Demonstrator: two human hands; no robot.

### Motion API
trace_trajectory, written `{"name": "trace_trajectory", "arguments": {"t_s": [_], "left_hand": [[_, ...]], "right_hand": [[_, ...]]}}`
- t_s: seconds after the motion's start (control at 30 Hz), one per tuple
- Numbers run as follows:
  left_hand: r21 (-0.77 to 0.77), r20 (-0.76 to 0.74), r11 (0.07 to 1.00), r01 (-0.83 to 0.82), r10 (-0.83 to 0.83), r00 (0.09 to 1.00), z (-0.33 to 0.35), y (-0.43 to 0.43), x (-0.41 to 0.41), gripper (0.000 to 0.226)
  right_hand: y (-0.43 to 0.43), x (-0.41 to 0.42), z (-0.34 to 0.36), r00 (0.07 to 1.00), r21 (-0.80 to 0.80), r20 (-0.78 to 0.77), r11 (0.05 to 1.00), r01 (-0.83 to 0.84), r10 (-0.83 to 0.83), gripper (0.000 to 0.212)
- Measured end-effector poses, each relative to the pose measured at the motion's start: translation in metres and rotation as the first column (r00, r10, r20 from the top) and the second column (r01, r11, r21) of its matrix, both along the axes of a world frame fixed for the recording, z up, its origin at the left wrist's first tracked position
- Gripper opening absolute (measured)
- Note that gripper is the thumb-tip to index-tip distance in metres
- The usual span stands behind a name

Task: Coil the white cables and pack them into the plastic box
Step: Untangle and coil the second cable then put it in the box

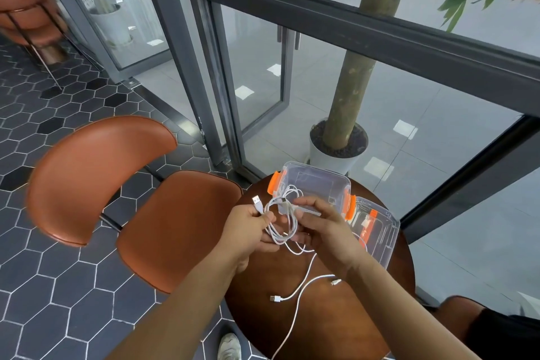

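Note:
A coil of white cable point(285, 222) hangs in the air between both hands, just in front of the clear plastic box point(317, 181) with orange clips. My left hand point(251, 228) grips the coil's left side, and a USB plug point(257, 202) sticks up past its thumb. My right hand point(318, 222) pinches the coil's upper right part. A second white cable point(298, 298) lies loose on the round brown table point(336, 321), one plug point(274, 298) near the table's left side, the other end running off the near edge. The box stands open.
The box's clear lid point(377, 231) lies to the right of the box, partly under my right wrist. A brown chair point(117, 184) stands left of the table. A potted tree point(339, 143) and glass wall are behind it. A shoe point(229, 348) shows below.

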State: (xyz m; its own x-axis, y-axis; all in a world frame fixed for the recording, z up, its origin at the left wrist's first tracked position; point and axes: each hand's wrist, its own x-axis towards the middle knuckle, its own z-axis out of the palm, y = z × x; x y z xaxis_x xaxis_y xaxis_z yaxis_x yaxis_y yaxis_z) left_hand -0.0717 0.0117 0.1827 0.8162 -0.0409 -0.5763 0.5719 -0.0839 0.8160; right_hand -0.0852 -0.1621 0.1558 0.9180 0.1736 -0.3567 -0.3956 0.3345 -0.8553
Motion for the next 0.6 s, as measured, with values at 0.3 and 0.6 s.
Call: {"name": "trace_trajectory", "arguments": {"t_s": [0.3, 0.6], "left_hand": [[0.064, 0.06, 0.998, 0.022, -0.026, 0.998, -0.011, -0.01, -0.002, 0.013], [-0.036, -0.111, 0.983, -0.18, 0.175, 0.978, -0.012, -0.003, 0.01, 0.016]], "right_hand": [[0.021, 0.0, -0.016, 0.917, -0.742, 0.399, 0.59, 0.318, 0.007, 0.011], [0.023, -0.002, -0.007, 0.851, -0.474, 0.445, 0.733, 0.488, -0.279, 0.025]]}}
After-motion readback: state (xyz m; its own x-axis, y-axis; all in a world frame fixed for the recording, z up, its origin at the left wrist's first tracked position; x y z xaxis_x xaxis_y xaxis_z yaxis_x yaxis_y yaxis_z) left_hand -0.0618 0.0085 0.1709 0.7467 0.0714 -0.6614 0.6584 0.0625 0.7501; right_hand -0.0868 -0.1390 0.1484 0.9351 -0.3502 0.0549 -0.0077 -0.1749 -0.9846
